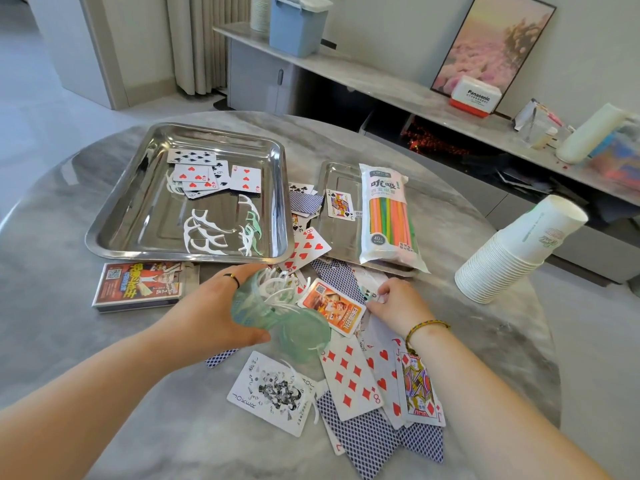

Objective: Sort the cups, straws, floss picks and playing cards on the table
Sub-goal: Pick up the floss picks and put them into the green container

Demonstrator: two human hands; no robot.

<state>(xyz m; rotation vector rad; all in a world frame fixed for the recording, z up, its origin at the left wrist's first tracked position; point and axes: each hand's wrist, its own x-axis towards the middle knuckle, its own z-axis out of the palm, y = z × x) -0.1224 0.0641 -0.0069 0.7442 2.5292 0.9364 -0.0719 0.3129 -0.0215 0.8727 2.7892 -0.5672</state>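
My left hand (214, 306) grips a clear green tub of white floss picks (263, 303), tilted on its side above the table, its green lid (304, 337) facing me. My right hand (398, 303) pinches a small pale item among the scattered playing cards (349, 382). The large steel tray (114, 216) holds several cards and loose floss picks (207, 233). A smaller steel tray (332, 174) carries a jack card and a bag of coloured straws (388, 216). A stack of white paper cups (512, 251) lies tipped at the right.
A playing card box (142, 285) lies left of my left hand, in front of the large tray. Behind the round marble table (52, 202) runs a low sideboard (381, 81) with a blue bin, a framed picture, a Panasonic box and more cups.
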